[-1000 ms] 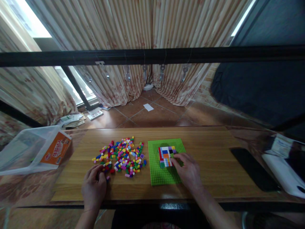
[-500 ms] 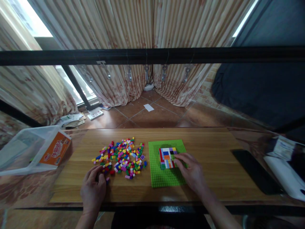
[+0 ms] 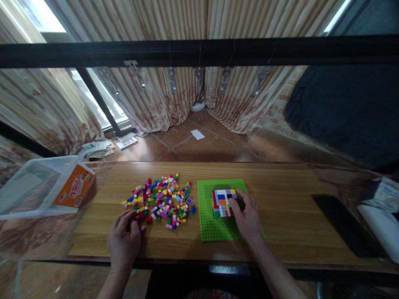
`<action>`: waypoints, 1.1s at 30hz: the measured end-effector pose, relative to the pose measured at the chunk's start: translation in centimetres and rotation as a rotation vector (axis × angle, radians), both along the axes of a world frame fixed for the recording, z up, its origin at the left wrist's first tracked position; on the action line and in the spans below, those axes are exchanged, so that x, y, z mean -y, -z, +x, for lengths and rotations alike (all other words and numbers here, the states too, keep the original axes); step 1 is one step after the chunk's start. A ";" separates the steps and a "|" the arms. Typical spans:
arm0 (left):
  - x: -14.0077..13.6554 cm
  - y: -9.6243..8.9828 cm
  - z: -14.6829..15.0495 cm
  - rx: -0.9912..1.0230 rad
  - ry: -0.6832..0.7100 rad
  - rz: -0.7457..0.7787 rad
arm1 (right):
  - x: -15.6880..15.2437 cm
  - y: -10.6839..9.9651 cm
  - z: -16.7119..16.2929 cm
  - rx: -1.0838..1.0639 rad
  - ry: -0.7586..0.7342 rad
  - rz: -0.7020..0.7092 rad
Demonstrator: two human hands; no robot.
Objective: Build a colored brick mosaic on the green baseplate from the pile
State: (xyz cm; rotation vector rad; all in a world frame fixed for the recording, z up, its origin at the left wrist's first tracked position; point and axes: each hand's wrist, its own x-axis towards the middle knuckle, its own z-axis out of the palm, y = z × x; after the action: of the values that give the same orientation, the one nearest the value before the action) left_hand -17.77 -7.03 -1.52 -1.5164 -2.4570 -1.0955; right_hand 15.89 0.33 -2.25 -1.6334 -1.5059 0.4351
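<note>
A bright green studded baseplate lies on the table with a block of multicoloured toy bricks built up on it. My right hand is at the right side of this build, its thumb over the top and its index finger at the far right corner. The other fingers of that hand are partly hidden. To the left spreads a loose pile of small toy bricks in many colours. At the near left edge of the pile, my left hand rests with curled fingers; what they hold, if anything, is hidden.
A clear plastic bin with an orange label stands at the far left. A dark flat phone-like slab lies on the right of the wooden table. A black rail crosses beyond the table, in front of curtains.
My right hand has shifted from the build's right edge, with thumb and index finger pinched, to a wider hold over its right side. The left hand stays by the pile. The view has tilted slightly.
</note>
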 end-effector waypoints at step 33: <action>0.1 0.9 0.0 0.089 0.034 0.082 | 5.9 -4.8 -3.5 -0.156 -0.317 -0.064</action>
State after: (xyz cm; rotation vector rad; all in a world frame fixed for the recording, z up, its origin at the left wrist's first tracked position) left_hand -17.79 -7.10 -2.39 -1.5234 -2.4167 -1.2799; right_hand 12.39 -5.56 2.53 -1.3751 -1.6497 0.7733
